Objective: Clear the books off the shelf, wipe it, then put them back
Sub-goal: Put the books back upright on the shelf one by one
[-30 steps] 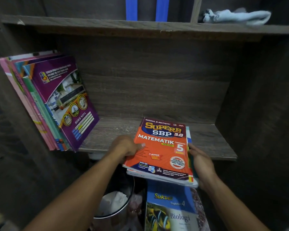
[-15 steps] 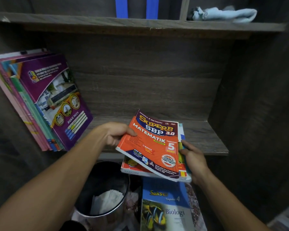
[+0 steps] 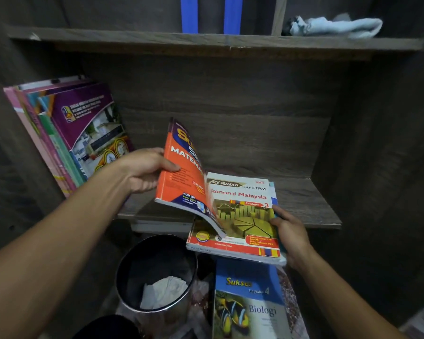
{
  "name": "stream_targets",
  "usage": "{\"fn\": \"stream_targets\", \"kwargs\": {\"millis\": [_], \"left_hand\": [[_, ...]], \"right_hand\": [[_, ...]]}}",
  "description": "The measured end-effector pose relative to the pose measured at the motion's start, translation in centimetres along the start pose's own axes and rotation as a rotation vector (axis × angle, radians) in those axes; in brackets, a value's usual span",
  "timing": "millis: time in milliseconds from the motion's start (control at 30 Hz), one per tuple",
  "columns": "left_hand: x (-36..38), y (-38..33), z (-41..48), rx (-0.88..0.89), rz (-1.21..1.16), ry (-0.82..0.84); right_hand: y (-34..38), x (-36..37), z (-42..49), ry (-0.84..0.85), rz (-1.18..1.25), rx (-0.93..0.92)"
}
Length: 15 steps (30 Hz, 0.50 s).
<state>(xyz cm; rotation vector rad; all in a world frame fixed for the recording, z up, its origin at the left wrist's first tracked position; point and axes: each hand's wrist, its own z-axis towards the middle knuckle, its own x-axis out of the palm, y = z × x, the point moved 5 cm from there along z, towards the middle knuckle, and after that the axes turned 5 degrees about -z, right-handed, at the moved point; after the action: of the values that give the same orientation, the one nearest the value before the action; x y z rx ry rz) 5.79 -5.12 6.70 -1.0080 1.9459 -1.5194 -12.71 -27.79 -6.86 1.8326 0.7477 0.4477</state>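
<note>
My left hand (image 3: 145, 172) grips the left edge of an orange Matematik book (image 3: 181, 177) and holds it tilted up on edge above the wooden shelf (image 3: 304, 204). Below it lies a white and red Ekonomi Malaysia book (image 3: 245, 216), atop a thin stack that overhangs the shelf's front edge. My right hand (image 3: 291, 231) holds that stack at its right side. Several books (image 3: 66, 133), a purple one in front, lean against the left wall of the shelf. A pale blue cloth (image 3: 333, 26) lies on the upper shelf at the right.
A blue Biologi book (image 3: 250, 304) lies below the shelf on the floor pile. A round metal bin (image 3: 157, 272) with crumpled paper stands left of it. Two blue spines (image 3: 211, 13) stand on the upper shelf. Dark side walls close in the shelf.
My left hand has lifted the orange Matematik book off the stack and swung it upright to the left, which uncovers the Ekonomi Malaysia cover. My right hand still holds the stack.
</note>
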Motion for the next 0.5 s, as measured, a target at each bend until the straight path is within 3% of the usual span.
{"fn": "stream_targets", "kwargs": {"millis": [333,500], "left_hand": [[-5.6,-1.8,-1.9,0.346,-0.149,-0.334],[-8.1,0.1,-0.8,0.533,0.033,-0.668]], "right_hand": [[-0.1,0.0,0.2,0.006,-0.068,0.001],[-0.3,0.0,0.5,0.012,-0.064,0.01]]}}
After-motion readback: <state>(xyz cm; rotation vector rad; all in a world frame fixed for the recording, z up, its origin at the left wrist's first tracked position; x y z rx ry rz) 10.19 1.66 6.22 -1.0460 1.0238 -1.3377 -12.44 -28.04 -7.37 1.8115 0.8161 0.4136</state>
